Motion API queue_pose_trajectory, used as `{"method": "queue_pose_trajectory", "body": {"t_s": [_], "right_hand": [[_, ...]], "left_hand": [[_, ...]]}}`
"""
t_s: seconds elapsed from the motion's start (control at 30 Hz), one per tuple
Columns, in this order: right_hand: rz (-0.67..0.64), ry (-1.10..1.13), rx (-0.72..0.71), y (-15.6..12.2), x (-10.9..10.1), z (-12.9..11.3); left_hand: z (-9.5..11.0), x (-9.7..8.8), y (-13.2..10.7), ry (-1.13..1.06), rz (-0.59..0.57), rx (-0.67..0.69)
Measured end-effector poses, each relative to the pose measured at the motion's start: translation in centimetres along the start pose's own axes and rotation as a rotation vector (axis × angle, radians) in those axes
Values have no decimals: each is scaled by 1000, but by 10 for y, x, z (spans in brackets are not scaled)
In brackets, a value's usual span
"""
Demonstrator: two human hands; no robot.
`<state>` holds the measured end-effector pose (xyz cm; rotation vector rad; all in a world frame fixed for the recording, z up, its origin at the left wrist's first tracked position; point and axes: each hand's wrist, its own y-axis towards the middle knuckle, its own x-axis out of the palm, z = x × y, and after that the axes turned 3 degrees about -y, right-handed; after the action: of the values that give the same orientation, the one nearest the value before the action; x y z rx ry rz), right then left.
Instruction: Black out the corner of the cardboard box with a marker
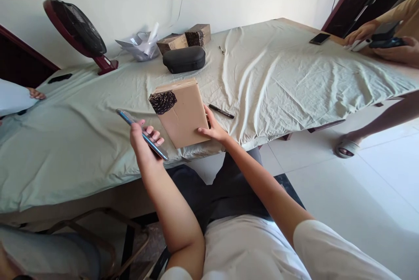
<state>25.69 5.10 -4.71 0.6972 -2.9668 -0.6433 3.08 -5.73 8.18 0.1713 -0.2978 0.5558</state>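
Observation:
My left hand [145, 138] is closed around a blue-edged smartphone [144, 137], held tilted over the table's front edge. To its right, a brown cardboard box [186, 116] with a black scribbled patch on one corner is gripped along its right side by my right hand [212, 127]. The thumb lies on the box's near face, and the other fingers are mostly hidden behind it. A black marker pen [221, 111] lies on the cloth just right of the box.
A pale green cloth [278, 83] covers the table. Along the back stand a fan [78, 31], a plastic basket [144, 49], two cardboard boxes [198, 34] and a black case [184, 59]. Another phone [319, 39] lies at right, near another person's hands [363, 33]. Someone's hand [36, 93] rests at far left.

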Motion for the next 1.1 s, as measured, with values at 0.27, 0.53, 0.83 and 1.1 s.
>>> {"method": "queue_pose_trajectory", "body": {"t_s": [0.27,0.53,0.83,1.1], "right_hand": [[12,-12,18,-1,-1,-3],[18,15,34,0,1,-7],[24,8,49,-1,1,-9],[14,-10,34,-1,0,0]], "left_hand": [[5,27,-20,311,204,372],[9,40,-31,400,213,394],[3,33,-25,431,233,366],[-21,-21,14,799,392,168]]}}
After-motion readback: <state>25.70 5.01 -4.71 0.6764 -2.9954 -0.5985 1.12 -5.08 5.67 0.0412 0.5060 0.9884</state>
